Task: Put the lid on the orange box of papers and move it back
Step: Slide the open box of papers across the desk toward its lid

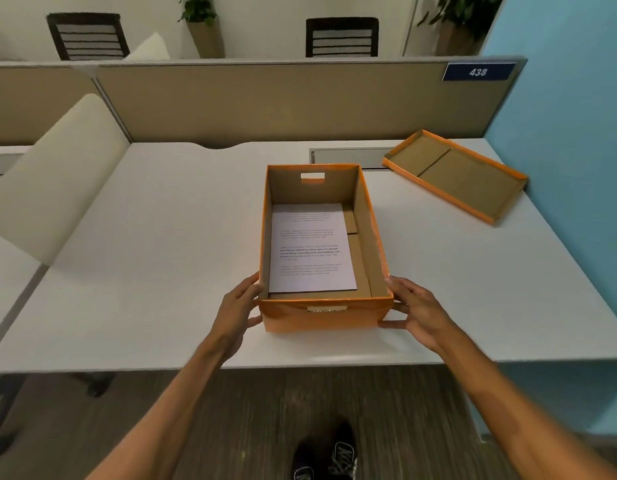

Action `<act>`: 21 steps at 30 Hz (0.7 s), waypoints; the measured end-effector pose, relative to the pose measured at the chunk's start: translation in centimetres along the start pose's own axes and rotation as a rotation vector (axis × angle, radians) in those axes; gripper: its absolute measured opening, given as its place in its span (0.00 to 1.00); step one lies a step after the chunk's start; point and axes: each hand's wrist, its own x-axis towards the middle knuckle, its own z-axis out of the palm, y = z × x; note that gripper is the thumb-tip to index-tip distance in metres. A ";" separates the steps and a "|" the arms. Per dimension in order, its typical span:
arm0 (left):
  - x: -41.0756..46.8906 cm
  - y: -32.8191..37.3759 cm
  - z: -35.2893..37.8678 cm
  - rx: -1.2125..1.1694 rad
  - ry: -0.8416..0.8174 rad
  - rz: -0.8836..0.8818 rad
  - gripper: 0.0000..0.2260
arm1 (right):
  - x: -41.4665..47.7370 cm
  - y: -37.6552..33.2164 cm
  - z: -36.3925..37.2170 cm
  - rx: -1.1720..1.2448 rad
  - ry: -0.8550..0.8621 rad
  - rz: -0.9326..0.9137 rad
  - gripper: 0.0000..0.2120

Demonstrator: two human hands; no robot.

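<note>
The orange box [326,315] stands open near the front edge of the white desk, its cardboard inside showing. Printed papers [310,247] lie flat on its bottom. My left hand [239,311] presses against the box's near left corner and my right hand [416,311] against its near right corner, fingers spread along the sides. The orange lid [456,174] lies upside down at the desk's far right, its far edge propped up near the blue wall.
The white desk [161,254] runs back to a beige partition [265,102] with a "438" sign [478,71]. A cream chair back [54,178] stands at the left. The blue wall [570,133] bounds the right side. A cable slot [348,157] sits behind the box.
</note>
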 end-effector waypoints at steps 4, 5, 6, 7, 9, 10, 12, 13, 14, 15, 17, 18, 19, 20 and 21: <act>-0.3 -0.4 -0.5 0.001 -0.021 -0.006 0.14 | -0.6 0.7 0.1 0.011 0.001 0.005 0.23; -0.3 -0.4 -0.6 0.000 -0.027 -0.006 0.14 | -0.8 0.7 0.2 0.010 0.004 0.005 0.23; -0.3 -0.5 -0.7 0.001 -0.029 -0.006 0.13 | -0.9 0.8 0.3 0.005 0.011 0.005 0.24; -0.4 -0.5 -0.7 0.003 -0.031 -0.003 0.14 | -1.1 0.8 0.4 0.000 0.019 0.005 0.24; -0.5 -0.6 -0.7 0.010 -0.030 0.005 0.17 | -1.4 0.7 0.7 -0.014 0.030 0.004 0.23; -0.5 -0.6 -0.7 0.017 -0.028 0.008 0.18 | -1.5 0.7 0.9 -0.024 0.037 0.003 0.22; -0.6 -0.5 -0.8 0.038 -0.023 0.017 0.20 | -1.7 0.5 1.2 -0.048 0.057 -0.003 0.22; -0.6 -0.5 -0.8 0.055 -0.015 0.025 0.21 | -1.8 0.5 1.3 -0.065 0.069 -0.007 0.23; -0.6 -0.4 -0.9 0.079 -0.005 0.038 0.21 | -1.9 0.3 1.4 -0.086 0.085 -0.013 0.23; -0.5 -0.3 -0.9 0.117 0.009 0.059 0.22 | -2.0 0.2 1.5 -0.112 0.102 -0.025 0.24; -0.4 -0.1 -0.7 0.247 0.053 0.121 0.24 | -2.3 -0.1 1.7 -0.171 0.134 -0.061 0.24; -0.4 0.2 -0.6 0.328 0.084 0.158 0.26 | -2.4 -0.3 1.7 -0.199 0.153 -0.086 0.24; -0.4 0.6 -0.3 0.403 0.113 0.203 0.28 | -2.5 -0.4 1.6 -0.221 0.175 -0.113 0.23; -0.5 1.2 -0.1 0.471 0.135 0.254 0.30 | -2.5 -0.6 1.5 -0.240 0.196 -0.140 0.22; -0.5 1.7 0.3 0.529 0.146 0.302 0.32 | -2.6 -0.8 1.3 -0.255 0.212 -0.162 0.21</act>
